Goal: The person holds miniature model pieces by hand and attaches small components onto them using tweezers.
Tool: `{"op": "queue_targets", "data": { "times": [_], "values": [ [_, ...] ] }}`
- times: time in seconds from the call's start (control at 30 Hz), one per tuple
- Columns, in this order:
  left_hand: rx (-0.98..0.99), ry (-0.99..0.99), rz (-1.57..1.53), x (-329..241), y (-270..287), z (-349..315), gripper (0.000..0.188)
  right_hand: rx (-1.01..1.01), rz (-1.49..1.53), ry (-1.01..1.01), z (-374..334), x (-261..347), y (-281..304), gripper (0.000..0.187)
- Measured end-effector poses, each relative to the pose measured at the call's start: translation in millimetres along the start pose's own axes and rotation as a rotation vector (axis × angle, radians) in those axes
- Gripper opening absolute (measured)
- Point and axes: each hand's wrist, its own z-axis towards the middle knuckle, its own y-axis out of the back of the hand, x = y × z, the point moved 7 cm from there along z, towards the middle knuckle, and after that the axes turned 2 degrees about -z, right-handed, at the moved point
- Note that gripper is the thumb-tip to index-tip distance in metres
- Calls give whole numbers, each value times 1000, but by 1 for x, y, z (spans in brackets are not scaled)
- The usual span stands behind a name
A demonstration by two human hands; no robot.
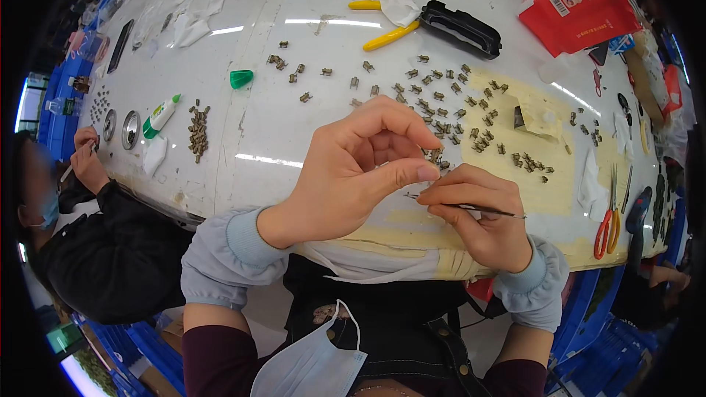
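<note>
Left hand in curled pinch

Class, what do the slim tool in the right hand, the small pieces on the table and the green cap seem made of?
Slim tool: probably metal, dark and smooth; thin, straight shaft.
Small pieces: perhaps metal, dull brownish-grey with faint glints.
Green cap: likely plastic, somewhat glossy; even colour, lighter highlights.

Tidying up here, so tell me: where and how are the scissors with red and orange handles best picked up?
Probably best by the handle loops, coming from the near side: the scissors lie with their loops that way and slim blades pointing away. The right hand is closer, though it holds a slim dark tool.
</note>
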Motion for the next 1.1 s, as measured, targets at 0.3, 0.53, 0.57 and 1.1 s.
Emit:
{"op": "queue_targets", "data": {
  "times": [0.3, 0.53, 0.57, 1.1],
  "values": [
    [84, 335, -168, 20, -10, -4, 21, -53, 679, -210, -9, -15, 20, 13],
    [115, 398, -228, 23, -12, -4, 21, -74, 691, -207, -10, -14, 22, 13],
    [111, 408, -223, 23, -13, -4, 21, -79, 689, -204, -9, -14, 22, 13],
    [40, 268, -76, 19, -7, -2, 20, -201, 159, 69, -10, 18, 32, 21]
  ]
}}
